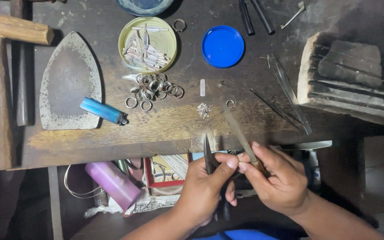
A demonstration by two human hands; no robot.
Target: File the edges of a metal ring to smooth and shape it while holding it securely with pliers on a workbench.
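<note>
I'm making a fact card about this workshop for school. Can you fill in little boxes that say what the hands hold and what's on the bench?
Left hand: grips dark pliers, tips pointing up.
Right hand: holds a file by its wooden handle, blade slanting over the bench edge.
Bench: worn dark wood.
Rings: a heap of small metal ones.
Yellow lid: holds metal tube pieces.
Blue lid: round, lying flat.
Lighter: blue, beside an iron-shaped metal plate.
Tweezers: right of the rings.
</note>
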